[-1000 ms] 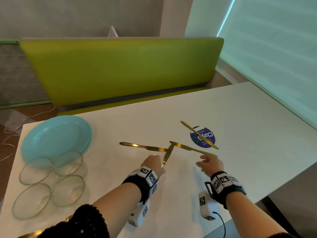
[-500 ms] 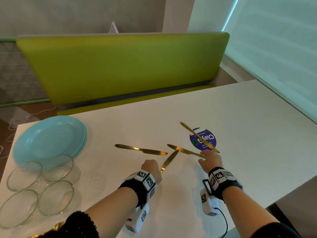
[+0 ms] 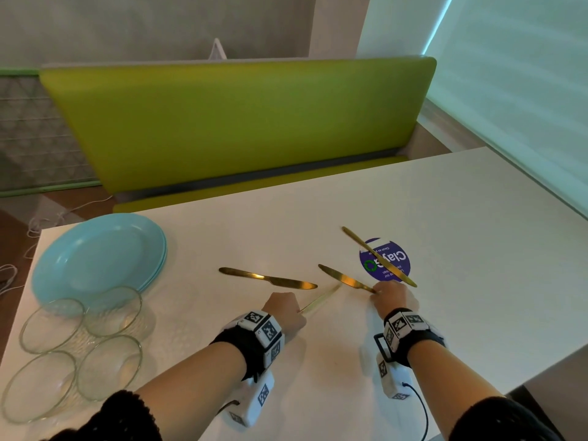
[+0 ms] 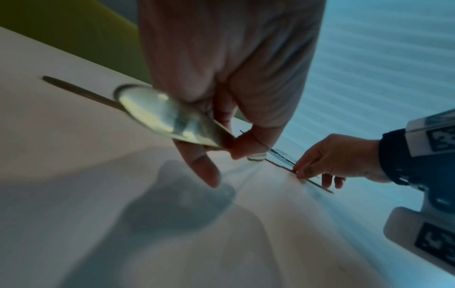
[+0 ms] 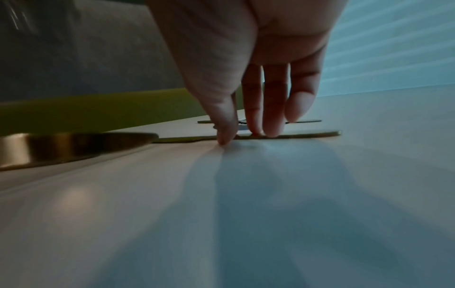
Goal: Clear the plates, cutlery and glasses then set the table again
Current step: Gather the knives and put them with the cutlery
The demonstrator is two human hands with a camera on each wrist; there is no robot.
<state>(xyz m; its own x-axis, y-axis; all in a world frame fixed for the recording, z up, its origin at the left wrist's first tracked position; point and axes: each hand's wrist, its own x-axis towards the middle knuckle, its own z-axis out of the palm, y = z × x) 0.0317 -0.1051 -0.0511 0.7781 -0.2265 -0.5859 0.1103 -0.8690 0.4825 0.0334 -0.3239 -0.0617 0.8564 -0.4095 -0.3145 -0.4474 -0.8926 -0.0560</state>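
Observation:
Several gold knives are on the white table [image 3: 445,218]. My left hand [image 3: 284,308] pinches one gold knife [image 3: 321,300] by its handle between thumb and fingers [image 4: 229,144], the blade pointing away to the right. My right hand [image 3: 393,297] rests straight fingertips [image 5: 272,132] on the handle of a second knife [image 3: 345,278], which lies flat [image 5: 307,134]; the thumb touches the table beside it. A third knife [image 3: 267,277] lies to the left. A fourth knife [image 3: 378,257] lies across a purple sticker [image 3: 396,259].
A stack of light blue plates [image 3: 98,253] sits at the table's left, with several clear glass bowls [image 3: 109,366] in front of it. A green bench [image 3: 238,122] runs behind the table. The right half of the table is bare.
My left hand has drawn its knife back toward me, away from the other knives. My right hand has moved left and settled its fingertips on the second knife's handle.

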